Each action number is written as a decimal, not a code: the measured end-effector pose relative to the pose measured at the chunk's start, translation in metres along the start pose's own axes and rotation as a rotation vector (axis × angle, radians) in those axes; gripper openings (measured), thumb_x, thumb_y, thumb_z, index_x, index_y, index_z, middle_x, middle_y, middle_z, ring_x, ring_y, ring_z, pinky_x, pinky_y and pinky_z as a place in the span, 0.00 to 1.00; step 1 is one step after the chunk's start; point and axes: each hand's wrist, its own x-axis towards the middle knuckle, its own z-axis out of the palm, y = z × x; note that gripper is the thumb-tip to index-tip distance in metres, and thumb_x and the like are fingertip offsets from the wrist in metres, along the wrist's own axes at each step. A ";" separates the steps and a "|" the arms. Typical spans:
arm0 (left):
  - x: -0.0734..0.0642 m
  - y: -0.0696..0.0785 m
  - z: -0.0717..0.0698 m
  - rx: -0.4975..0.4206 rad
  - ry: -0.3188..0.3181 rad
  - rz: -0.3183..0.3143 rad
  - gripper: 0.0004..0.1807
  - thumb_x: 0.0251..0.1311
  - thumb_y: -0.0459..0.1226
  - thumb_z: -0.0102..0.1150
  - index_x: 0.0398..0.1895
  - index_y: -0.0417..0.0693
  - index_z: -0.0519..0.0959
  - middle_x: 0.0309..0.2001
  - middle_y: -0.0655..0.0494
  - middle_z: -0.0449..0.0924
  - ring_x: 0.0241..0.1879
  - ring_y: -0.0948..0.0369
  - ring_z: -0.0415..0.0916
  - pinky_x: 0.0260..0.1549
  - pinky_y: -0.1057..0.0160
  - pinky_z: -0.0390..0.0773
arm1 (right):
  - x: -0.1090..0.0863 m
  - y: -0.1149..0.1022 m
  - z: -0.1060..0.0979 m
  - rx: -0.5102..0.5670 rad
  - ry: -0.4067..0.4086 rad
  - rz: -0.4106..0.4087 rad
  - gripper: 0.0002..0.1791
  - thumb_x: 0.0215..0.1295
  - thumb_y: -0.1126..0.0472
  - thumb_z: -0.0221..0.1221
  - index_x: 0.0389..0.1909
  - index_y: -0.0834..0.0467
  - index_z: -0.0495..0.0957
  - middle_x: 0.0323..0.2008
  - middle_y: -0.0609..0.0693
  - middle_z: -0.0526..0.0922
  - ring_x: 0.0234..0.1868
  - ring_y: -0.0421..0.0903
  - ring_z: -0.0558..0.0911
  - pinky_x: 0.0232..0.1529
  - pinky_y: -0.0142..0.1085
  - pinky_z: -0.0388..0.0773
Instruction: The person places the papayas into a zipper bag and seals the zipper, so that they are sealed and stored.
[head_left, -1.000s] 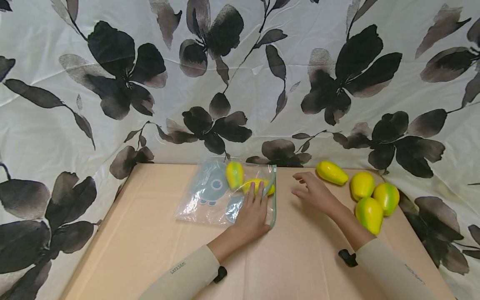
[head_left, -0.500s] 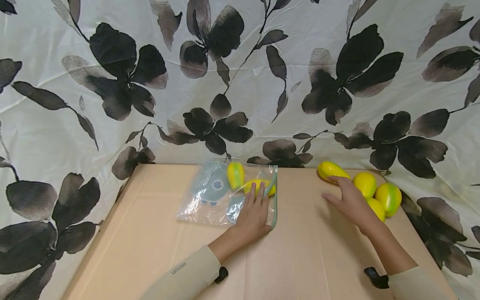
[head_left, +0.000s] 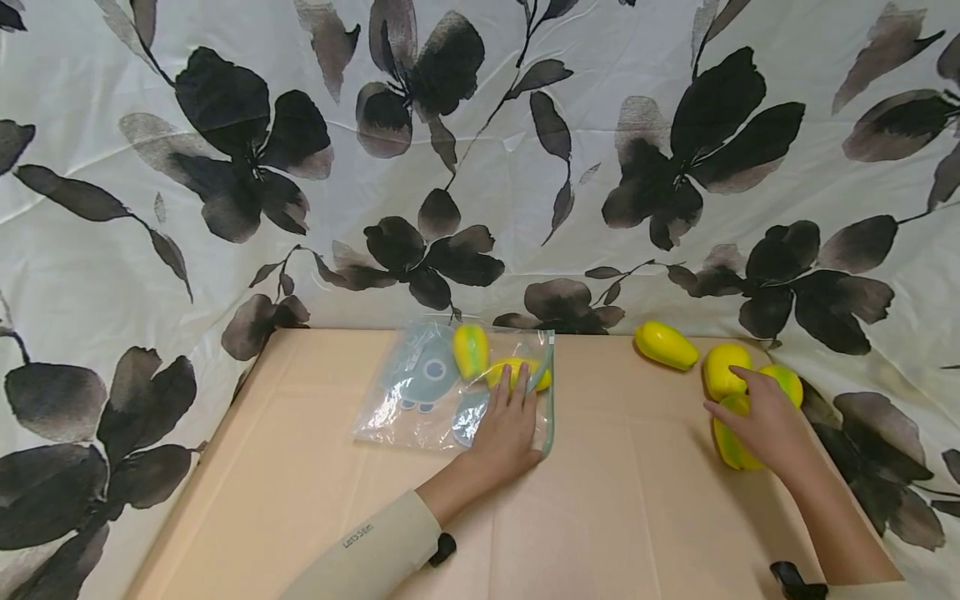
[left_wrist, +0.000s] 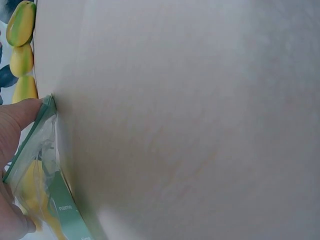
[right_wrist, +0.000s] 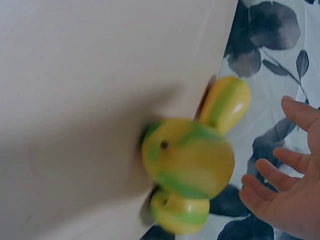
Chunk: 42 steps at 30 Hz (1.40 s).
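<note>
A clear zip bag [head_left: 397, 425] with a blue cartoon print and a green zip edge lies flat near the back of the table. Two smooth yellow-green fruits, like mangoes or papayas, show inside, one upright fruit [head_left: 470, 350] and one lying sideways [head_left: 504, 368]. My left hand [head_left: 504, 437] rests on the bag with straight fingers, its thumb [left_wrist: 25, 111] at the end of the zip. Over a cluster of three similar fruits at the right hovers my right hand [head_left: 772, 425], fingers spread and nothing in them. The nearest fruit [right_wrist: 192, 157] is partly hidden by it in the head view.
Another fruit [head_left: 666, 346] lies by itself at the table's back edge, left of the cluster. The tan tabletop [head_left: 585, 500] ends just right of the fruits. Behind it hangs a white cloth [head_left: 547, 250] with dark flowers.
My right hand has moved right, passing the lone fruit, and now hangs over the cluster. My left hand and the bag have stayed in place.
</note>
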 end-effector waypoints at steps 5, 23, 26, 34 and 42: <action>0.000 0.000 -0.001 -0.013 -0.016 -0.012 0.62 0.48 0.59 0.77 0.79 0.38 0.57 0.84 0.39 0.36 0.83 0.39 0.35 0.79 0.46 0.50 | -0.007 0.018 -0.005 -0.056 0.014 0.046 0.51 0.69 0.40 0.63 0.69 0.80 0.58 0.62 0.84 0.62 0.60 0.81 0.63 0.58 0.77 0.63; 0.001 0.001 0.000 -0.017 -0.014 -0.011 0.61 0.48 0.58 0.77 0.78 0.37 0.59 0.84 0.39 0.37 0.83 0.38 0.35 0.79 0.45 0.52 | -0.014 0.037 0.008 -0.093 -0.069 0.173 0.52 0.60 0.41 0.69 0.65 0.76 0.56 0.51 0.85 0.58 0.47 0.81 0.67 0.40 0.65 0.73; 0.002 0.001 0.001 -0.009 -0.006 -0.010 0.60 0.48 0.58 0.77 0.78 0.38 0.60 0.84 0.39 0.38 0.82 0.38 0.37 0.79 0.45 0.53 | -0.015 0.036 0.011 -0.060 -0.095 0.161 0.51 0.61 0.43 0.69 0.70 0.71 0.54 0.53 0.85 0.56 0.46 0.78 0.69 0.38 0.62 0.74; 0.000 0.001 0.001 -0.002 -0.012 -0.004 0.60 0.48 0.59 0.77 0.78 0.38 0.59 0.84 0.38 0.38 0.83 0.38 0.36 0.79 0.45 0.53 | -0.021 0.035 0.024 -0.012 -0.142 0.188 0.60 0.60 0.41 0.70 0.75 0.67 0.41 0.53 0.87 0.51 0.43 0.78 0.70 0.39 0.64 0.73; 0.000 0.001 0.000 -0.007 -0.022 -0.015 0.61 0.48 0.59 0.77 0.79 0.38 0.58 0.84 0.39 0.37 0.83 0.38 0.36 0.79 0.45 0.53 | -0.024 0.036 0.030 0.023 -0.141 0.175 0.64 0.61 0.45 0.70 0.78 0.66 0.33 0.52 0.87 0.52 0.44 0.79 0.71 0.38 0.65 0.72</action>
